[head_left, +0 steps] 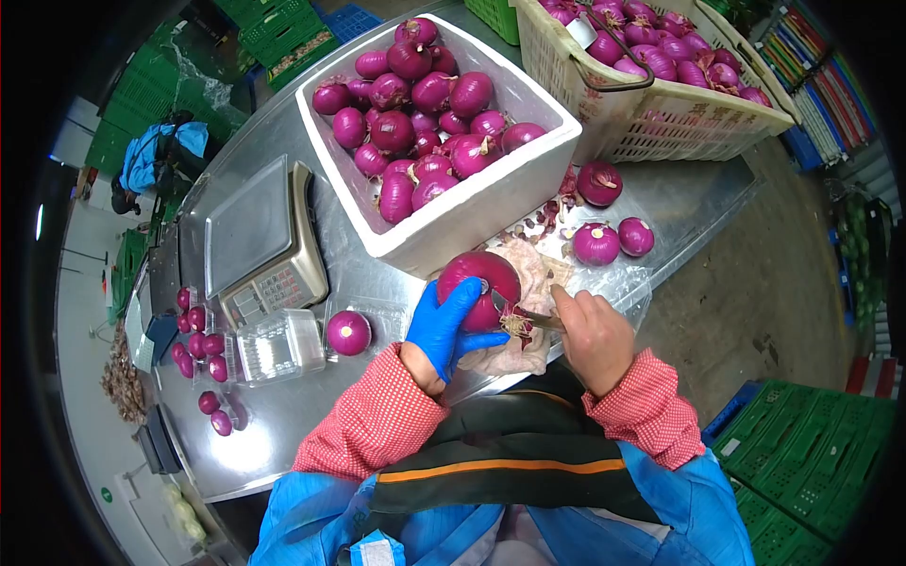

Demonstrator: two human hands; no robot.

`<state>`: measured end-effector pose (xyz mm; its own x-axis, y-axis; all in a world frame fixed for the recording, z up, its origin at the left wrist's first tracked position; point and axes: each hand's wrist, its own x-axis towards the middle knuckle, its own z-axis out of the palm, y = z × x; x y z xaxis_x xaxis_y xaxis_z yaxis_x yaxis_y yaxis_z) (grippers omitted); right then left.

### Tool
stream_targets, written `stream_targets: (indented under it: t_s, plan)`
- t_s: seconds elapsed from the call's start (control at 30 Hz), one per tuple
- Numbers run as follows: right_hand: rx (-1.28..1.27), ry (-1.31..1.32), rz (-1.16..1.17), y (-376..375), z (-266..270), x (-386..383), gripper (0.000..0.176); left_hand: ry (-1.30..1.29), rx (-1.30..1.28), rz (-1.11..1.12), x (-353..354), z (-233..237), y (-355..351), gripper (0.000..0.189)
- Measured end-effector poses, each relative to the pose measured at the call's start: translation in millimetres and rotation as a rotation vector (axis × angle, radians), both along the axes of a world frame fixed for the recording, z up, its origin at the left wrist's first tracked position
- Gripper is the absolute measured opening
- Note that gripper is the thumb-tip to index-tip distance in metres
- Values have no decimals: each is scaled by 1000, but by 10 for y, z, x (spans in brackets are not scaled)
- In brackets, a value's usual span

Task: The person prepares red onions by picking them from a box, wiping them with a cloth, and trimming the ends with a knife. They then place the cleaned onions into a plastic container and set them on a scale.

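Note:
My left hand (442,330), in a blue glove, is wrapped round a large red onion (477,281) close to my body. My bare right hand (596,338) grips a knife (540,321), its blade at the onion's root end, where a tuft of roots (515,325) hangs. Beneath the onion lies a crumpled pale cloth (514,357). Three red onions sit beyond my right hand, the nearest a trimmed-looking onion (595,244). Another onion (349,333) rests left of my left hand.
A white foam box (415,236) of red onions stands ahead, with a plastic crate (651,132) of onions behind it. On the left are a scale (260,241), a clear plastic tray (280,347) and packed onions. Green crates (802,453) are stacked at right. A person in blue (156,156) bends far left.

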<state>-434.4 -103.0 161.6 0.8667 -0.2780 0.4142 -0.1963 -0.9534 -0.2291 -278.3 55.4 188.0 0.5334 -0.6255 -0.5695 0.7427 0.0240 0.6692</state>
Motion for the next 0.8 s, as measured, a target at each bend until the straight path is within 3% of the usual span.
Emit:
stream_targets:
  t_s: [0.53, 0.8]
  plan:
    - [-3, -1, -9, -30, -88, -15, 39, 18, 18, -13, 0, -30, -100, 55]
    - [96, 50, -144, -56, -180, 13, 42, 95, -14, -28, -103, -13, -124, 54]
